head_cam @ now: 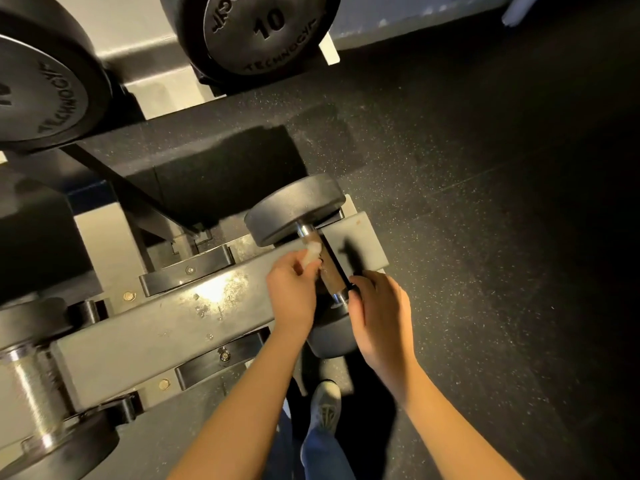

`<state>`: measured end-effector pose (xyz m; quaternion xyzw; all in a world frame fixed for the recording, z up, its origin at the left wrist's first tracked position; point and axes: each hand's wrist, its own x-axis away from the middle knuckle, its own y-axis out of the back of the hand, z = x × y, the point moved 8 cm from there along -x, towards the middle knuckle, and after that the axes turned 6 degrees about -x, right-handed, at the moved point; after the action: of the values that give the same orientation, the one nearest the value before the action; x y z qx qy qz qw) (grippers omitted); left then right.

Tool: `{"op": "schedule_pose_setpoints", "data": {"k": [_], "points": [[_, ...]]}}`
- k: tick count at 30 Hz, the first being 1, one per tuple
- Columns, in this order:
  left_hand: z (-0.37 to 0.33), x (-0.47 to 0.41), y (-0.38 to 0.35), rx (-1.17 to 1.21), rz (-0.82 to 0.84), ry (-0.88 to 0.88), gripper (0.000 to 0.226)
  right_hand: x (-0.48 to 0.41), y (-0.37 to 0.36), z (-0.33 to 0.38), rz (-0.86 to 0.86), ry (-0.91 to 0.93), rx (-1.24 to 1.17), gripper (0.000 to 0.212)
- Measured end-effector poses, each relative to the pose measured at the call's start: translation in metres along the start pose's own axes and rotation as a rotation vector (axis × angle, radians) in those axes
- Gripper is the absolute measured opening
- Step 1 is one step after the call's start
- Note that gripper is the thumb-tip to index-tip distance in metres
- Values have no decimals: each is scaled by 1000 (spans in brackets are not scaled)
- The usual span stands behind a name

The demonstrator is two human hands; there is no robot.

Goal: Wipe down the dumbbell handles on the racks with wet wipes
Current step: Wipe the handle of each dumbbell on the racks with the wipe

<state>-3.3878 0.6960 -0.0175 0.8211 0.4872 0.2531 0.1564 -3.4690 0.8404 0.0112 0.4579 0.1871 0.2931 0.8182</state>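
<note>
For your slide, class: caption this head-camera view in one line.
Left hand presses a wet wipe to a racked dumbbell's handle; right hand steadies its near end.

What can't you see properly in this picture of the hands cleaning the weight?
All in the head view:
- Handle of the small dumbbell: its middle is covered by both hands.
- Wet wipe: mostly bunched inside the left hand, so its size is unclear.
- Right hand: its fingertips curl out of sight, so its grip is unclear.
- Near dumbbell head: partly behind the wrists.
- Big dumbbell at the left: cut off by the picture edge.
</note>
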Motion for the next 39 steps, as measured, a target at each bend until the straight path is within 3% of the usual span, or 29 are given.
{"op": "schedule_pose_setpoints", "data": {"k": [4, 10, 16, 24, 28, 33, 36, 39], "points": [[-14, -6, 0, -77, -76, -52, 20, 0, 3, 2, -11, -10, -12, 36], [5, 23, -19, -99, 167, -37, 4, 0, 2, 3, 5, -38, 10, 38], [-2, 5, -3, -76, 77, -29, 3, 2, 4, 5, -26, -23, 9, 35], [0, 33, -9, -106, 279, -23, 9, 2, 0, 4, 17, -1, 13, 32], [-23, 32, 7, 0, 194, -123, 14, -8, 4, 3, 91, -88, -188, 39], [-46, 24, 11, -12, 197, -155, 16, -36, 2, 25, 301, -208, -610, 27], [-69, 18, 22, -188, 149, -349, 26, -52, 3, 23, 231, -305, -771, 20], [-90, 13, 38, -441, -21, -644, 43, -64, 7, 13, 101, -308, -639, 13]]}}
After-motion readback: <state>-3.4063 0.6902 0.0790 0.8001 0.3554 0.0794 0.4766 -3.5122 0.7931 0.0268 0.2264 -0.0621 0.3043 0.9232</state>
